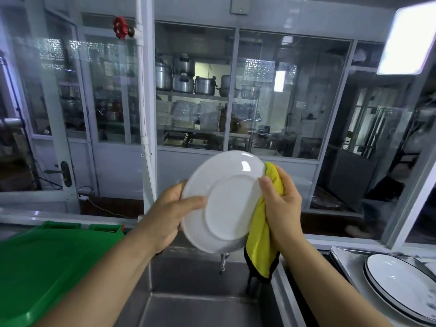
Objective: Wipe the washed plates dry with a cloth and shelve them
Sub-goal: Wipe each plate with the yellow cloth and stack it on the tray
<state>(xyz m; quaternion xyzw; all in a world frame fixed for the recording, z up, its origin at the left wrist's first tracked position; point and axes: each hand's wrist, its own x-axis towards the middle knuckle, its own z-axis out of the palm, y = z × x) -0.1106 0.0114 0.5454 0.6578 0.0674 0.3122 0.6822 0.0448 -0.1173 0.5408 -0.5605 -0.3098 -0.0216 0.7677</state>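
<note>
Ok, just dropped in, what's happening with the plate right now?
A person is drying a white plate held up over the sink, underside towards the camera. The left hand grips its left edge, while the right hand holds a yellow cloth wrapped round its right rim. Dark-rimmed plates are stacked on the counter to the right.

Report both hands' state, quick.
Left hand: grips the white plate by its rim.
Right hand: holds the yellow cloth against the plate's edge.
</note>
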